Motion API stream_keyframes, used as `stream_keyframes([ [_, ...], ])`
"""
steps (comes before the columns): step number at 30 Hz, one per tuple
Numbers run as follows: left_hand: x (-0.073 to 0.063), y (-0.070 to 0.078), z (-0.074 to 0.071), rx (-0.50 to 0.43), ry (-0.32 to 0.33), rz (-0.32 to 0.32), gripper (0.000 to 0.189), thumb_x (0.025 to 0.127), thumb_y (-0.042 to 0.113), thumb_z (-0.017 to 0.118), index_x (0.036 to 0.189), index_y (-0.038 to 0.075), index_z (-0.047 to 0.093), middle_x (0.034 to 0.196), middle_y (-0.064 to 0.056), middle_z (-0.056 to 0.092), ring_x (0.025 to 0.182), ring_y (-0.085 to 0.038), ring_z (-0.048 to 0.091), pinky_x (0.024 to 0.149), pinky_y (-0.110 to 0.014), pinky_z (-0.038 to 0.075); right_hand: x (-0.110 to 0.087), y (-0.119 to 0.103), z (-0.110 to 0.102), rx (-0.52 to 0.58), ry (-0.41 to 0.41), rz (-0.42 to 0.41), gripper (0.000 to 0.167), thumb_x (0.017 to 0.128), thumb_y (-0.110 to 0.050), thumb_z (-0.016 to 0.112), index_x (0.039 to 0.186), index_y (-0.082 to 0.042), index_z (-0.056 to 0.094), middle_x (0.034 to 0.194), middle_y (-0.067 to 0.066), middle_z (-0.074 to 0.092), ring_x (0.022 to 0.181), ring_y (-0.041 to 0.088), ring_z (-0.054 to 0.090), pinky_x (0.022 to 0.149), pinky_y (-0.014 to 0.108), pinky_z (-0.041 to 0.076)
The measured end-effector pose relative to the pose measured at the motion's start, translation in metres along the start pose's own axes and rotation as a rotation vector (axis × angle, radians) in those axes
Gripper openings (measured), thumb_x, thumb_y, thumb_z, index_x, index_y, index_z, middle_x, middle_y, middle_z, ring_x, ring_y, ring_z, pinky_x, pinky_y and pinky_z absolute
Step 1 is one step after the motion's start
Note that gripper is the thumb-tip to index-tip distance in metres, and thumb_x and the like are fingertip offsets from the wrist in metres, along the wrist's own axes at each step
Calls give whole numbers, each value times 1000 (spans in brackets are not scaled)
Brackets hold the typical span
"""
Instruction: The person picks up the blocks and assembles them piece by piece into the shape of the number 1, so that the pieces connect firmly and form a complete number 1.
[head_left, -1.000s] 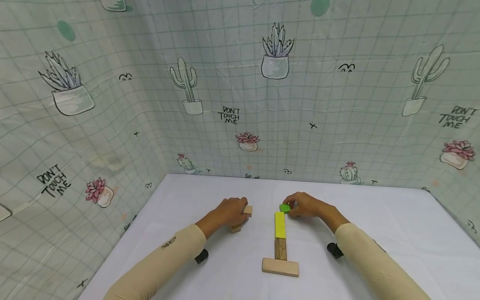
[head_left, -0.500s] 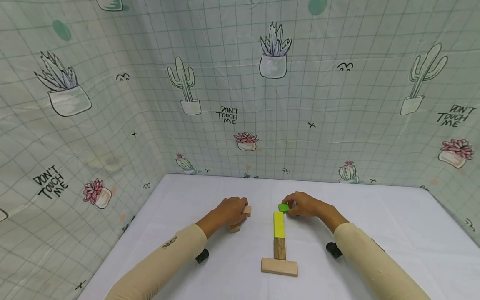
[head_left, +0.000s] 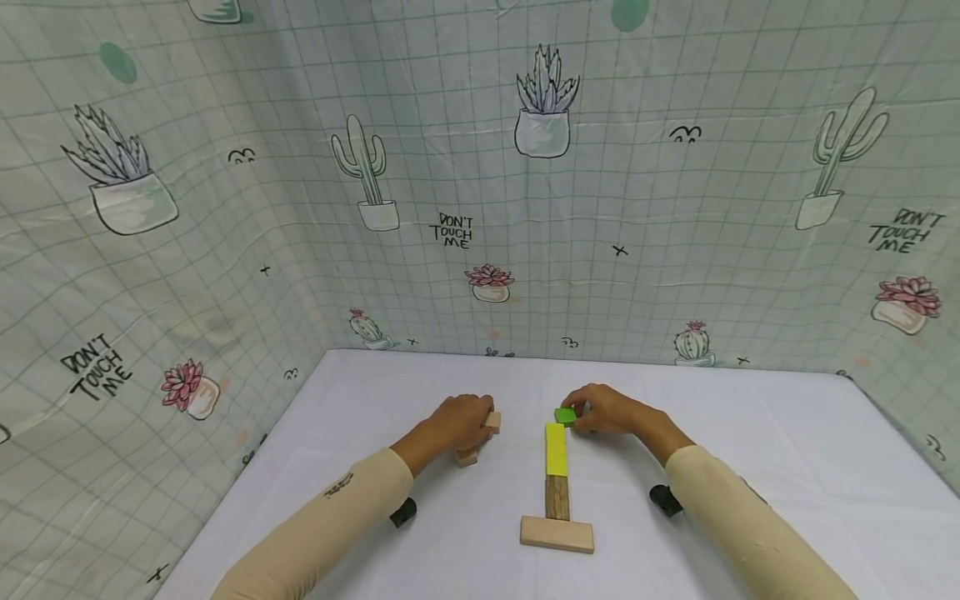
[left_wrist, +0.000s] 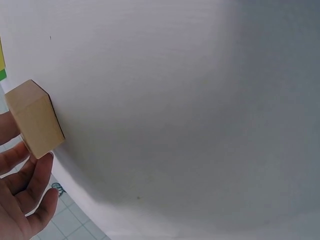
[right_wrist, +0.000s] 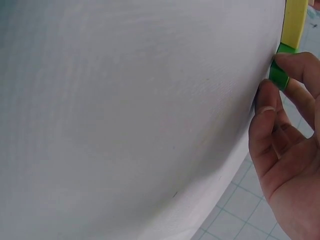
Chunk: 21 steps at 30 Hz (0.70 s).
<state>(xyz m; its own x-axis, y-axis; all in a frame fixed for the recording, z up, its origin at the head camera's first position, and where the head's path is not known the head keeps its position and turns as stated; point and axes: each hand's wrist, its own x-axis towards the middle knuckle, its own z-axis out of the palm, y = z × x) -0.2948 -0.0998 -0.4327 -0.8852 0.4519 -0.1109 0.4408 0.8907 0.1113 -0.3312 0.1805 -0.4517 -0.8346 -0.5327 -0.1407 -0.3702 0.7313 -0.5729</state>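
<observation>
My left hand [head_left: 459, 422] grips a plain wooden block [head_left: 492, 422]; pale wood also shows below the palm, and the hand hides whether it is the same piece. In the left wrist view the wooden block [left_wrist: 37, 120] stands between thumb and fingers. Across from it, my right hand [head_left: 606, 410] pinches a small green block [head_left: 565, 416] by its right side. That green piece meets the far end of a yellow block [head_left: 556, 450], as the right wrist view also shows. Below the yellow lies a brown wood-grained block [head_left: 557, 498], then a pale crosswise block [head_left: 557, 534].
A white-covered table [head_left: 480, 533] lies under everything. Behind it and along the left hangs a checked curtain [head_left: 420, 292] with cactus drawings. Dark round objects [head_left: 403, 512] show beside each forearm, partly hidden by the sleeves.
The head view has drifted slightly, moving the scene a little left. Both hands keep their hold, and the blocks stay in the same arrangement.
</observation>
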Motion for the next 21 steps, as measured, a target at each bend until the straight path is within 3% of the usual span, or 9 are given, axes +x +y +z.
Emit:
stream_keyframes([
  [21,4,1,-1,11,-10,10,30,97,32,67,118,11,60,95,-2,67,81,-12,57,78,-32,51,0,0,1,-13,5,11,37,84,-7,75,120,-6,71,99,3,67,87,17,55,75,31,50],
])
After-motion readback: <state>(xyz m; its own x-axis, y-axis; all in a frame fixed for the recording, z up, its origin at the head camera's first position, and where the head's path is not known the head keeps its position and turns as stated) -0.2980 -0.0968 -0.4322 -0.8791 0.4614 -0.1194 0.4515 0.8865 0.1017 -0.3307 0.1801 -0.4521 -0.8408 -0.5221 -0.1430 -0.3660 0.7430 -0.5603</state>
